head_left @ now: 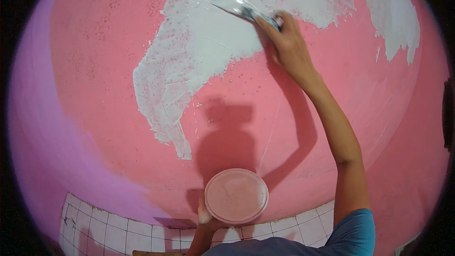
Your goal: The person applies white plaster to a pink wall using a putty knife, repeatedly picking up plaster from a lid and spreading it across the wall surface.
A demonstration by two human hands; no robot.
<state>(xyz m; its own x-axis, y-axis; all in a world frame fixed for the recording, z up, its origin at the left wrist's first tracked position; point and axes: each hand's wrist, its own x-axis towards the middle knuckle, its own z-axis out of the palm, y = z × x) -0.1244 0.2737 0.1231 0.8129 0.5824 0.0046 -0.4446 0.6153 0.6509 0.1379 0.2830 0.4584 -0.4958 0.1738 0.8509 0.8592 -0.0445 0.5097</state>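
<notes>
High on the pink wall (227, 147), my right hand (291, 50) grips the handle of a putty knife (246, 13). Its wide blade lies against or just off a patch of wet white putty (204, 42), angled up to the left. Low in the middle, my left hand (204, 214) holds a round, pale pink tub or lid (237, 196) from its left side and below. Only its round face and rim show, so I cannot tell how deep it is. Most of that hand's fingers are hidden behind it.
Another putty patch (391, 14) dries or lies at the upper right. Purple paint (38, 128) covers the wall's left side. White square tiles (113, 225) line the bottom of the wall. A brown edge (156, 253) shows at the lower left. My shadow falls on the wall.
</notes>
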